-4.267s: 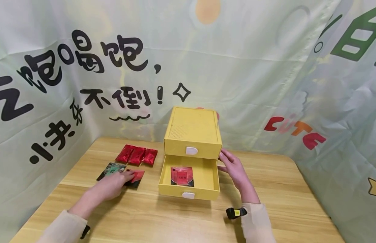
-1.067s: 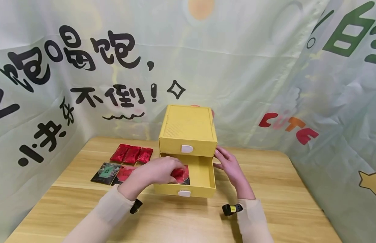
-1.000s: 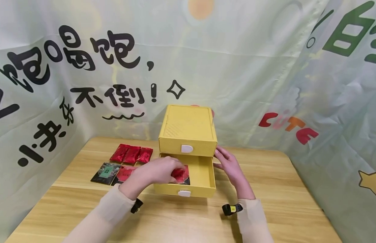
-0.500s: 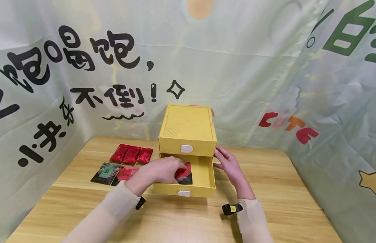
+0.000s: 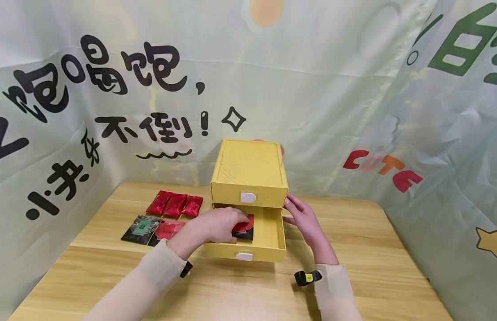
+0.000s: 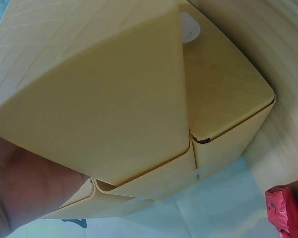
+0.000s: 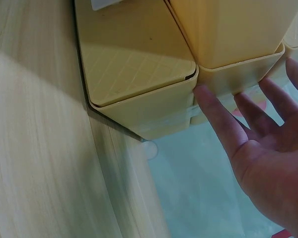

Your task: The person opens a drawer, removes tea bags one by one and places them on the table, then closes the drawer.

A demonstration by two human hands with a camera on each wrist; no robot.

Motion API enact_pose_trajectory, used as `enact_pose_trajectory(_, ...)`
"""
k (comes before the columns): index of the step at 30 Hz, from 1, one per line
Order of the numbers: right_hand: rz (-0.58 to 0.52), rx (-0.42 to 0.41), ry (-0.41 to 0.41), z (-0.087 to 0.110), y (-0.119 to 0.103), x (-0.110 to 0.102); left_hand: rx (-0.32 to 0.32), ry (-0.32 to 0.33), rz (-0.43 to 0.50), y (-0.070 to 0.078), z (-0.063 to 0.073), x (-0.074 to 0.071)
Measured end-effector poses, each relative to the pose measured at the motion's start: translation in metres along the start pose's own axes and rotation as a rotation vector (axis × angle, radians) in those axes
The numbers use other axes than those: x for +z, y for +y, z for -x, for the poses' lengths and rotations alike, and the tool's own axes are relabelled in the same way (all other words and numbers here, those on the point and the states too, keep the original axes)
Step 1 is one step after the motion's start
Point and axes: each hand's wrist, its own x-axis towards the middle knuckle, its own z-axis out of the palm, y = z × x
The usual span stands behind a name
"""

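Note:
A yellow drawer cabinet (image 5: 250, 165) stands on the table, its drawer (image 5: 268, 254) below the top one pulled out. My left hand (image 5: 220, 224) reaches into that drawer and pinches a red-and-black tea packet (image 5: 244, 232), covering its left part; another packet under it would be hidden. In the left wrist view, the drawer's side hides most of the hand. My right hand (image 5: 308, 220) is at the cabinet's right side; the right wrist view shows its fingers (image 7: 221, 119) extended, fingertips against the yellow casing, a closed drawer unit (image 7: 134, 54) beneath.
Left of the cabinet lie several shiny red sachets (image 5: 175, 205) in a row. In front of them are a black-and-green packet (image 5: 141, 229) and a red-and-black packet (image 5: 168, 231), the latter partly behind the left forearm. A printed cloth hangs behind the table.
My left hand has gone from the packets on the table into the drawer. There the packet has shifted slightly right and tilted with the hand. The right hand stays at the cabinet's side.

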Motion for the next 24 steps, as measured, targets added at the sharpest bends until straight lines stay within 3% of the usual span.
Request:
enact_pose_trajectory(9,-0.004,0.001,0.004,0.0,0.001,0.0,0.029,0.079,0.069,-0.003,0.006,-0.001)
enact_pose_trajectory(24,0.002,-0.011,-0.003,-0.002,0.003,-0.001,0.075,0.28,0.033,-0.004,0.023,0.0)
